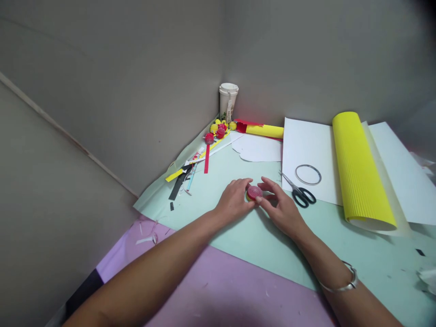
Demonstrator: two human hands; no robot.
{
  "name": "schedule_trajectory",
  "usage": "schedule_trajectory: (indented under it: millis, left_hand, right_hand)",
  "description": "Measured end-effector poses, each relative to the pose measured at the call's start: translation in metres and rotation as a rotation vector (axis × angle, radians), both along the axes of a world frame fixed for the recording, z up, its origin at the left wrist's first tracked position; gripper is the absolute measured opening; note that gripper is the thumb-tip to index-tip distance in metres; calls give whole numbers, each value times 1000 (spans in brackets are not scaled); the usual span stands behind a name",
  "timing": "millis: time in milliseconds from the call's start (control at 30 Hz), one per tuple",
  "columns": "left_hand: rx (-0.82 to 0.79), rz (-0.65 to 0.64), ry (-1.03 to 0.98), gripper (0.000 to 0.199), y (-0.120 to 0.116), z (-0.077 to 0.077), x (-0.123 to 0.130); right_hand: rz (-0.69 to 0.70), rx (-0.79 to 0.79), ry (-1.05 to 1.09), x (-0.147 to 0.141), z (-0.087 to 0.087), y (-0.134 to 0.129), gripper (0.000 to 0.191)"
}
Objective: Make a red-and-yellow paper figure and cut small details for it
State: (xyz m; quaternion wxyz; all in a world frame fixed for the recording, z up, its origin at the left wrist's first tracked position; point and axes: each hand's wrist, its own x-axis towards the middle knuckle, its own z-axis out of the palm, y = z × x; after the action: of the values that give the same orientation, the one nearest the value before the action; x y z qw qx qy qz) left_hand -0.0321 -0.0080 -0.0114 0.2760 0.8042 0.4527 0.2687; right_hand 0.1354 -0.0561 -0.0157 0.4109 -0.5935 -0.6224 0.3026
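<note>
Red coil (255, 192) between both hands' fingers (259, 200).

Red coil (255, 192) between both hands

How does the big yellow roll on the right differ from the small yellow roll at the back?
The large yellow roll is much thicker than the small yellow roll.
The large yellow roll runs from the back toward the person; the small yellow roll lies crosswise.
The large yellow roll shows clear ridges; the small yellow roll has red material at its left end.
Both lie on their sides.
</note>
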Motion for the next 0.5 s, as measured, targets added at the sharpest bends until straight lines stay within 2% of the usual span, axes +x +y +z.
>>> schedule_trajectory:
  millis: [100,233,433,500]
  left_hand:
    - [-42,2,-12,69,0,3,0]
    - [-77,26,-38,67,2,3,0]
    - [-69,25,-33,64,7,3,-1]
    - [-81,18,-29,64,9,3,-3]
  right_hand:
    - [-62,-11,128,6,-1,2,52]
    - [-133,-37,207,13,-4,8,45]
    - [-257,-66,83,14,0,9,31]
    - [-301,-77,31,13,5,7,34]
